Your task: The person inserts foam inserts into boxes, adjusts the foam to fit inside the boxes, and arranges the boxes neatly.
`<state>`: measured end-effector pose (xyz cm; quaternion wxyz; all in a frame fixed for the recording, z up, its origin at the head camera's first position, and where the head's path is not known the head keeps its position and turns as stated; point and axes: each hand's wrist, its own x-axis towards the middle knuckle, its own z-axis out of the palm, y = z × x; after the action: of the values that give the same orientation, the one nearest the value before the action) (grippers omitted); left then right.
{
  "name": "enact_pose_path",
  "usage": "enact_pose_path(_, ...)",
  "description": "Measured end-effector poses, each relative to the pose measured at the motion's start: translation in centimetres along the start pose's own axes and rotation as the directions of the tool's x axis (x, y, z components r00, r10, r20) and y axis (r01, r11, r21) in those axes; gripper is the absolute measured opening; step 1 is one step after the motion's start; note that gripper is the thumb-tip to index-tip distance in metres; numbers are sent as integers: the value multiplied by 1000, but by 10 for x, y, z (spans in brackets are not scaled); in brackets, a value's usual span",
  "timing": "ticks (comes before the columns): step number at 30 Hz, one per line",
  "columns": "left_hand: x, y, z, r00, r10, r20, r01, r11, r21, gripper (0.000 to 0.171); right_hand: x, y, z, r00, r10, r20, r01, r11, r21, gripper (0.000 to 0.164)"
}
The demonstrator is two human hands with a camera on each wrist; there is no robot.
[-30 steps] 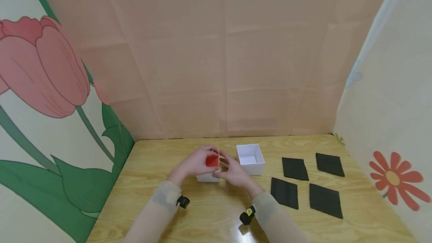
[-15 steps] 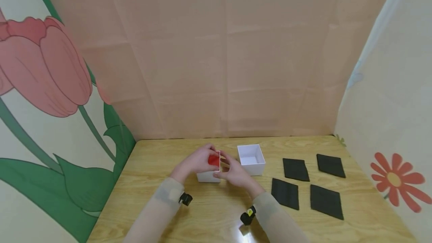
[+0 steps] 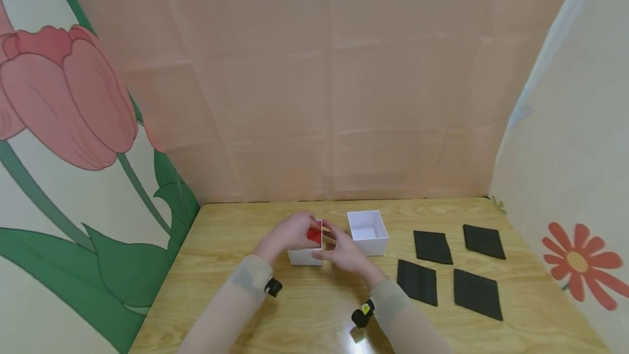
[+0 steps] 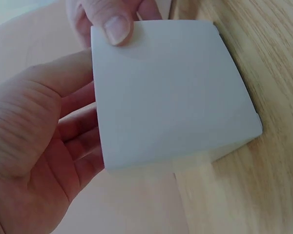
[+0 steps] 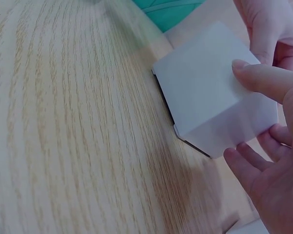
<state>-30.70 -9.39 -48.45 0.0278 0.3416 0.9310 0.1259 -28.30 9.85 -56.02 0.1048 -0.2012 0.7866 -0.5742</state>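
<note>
A pink backdrop (image 3: 334,97) rose behind you, and below it ran the wood-grain surface (image 3: 314,310). And there was your left hand (image 3: 292,231), at the mouth of the box, fingertips hidden, so its grip couldn't be told! Your right hand (image 3: 341,253) had the white box (image 3: 304,257) firmly between thumb and fingers, standing upright, it seemed, left of the second white box (image 3: 370,247). Four black squares (image 3: 417,282) lay off to the right. Then that flash of red material (image 3: 314,235) inside the rim! Working it within the box looked like your step; the next move called for careful left fingers and a steady right hold.
</note>
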Motion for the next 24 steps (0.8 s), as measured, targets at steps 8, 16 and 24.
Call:
enact_pose_path(8, 0, 1, 1, 1000, -8, 3, 8, 998, 54, 27, 0, -1, 0, 1000, 7, 7, -7, 1000, -4, 97)
enact_pose_path(16, -1, -3, 0, 1000, 14, 7, -14, 998, 58, 26, 2, 0, 0, 1000, 5, 4, -5, 1000, 2, 99)
enact_pose_path(24, -7, -13, 0, 1000, 2, 11, -2, 998, 68, 25, 1, 2, 1, 1000, 16, -7, -16, 1000, -14, 101)
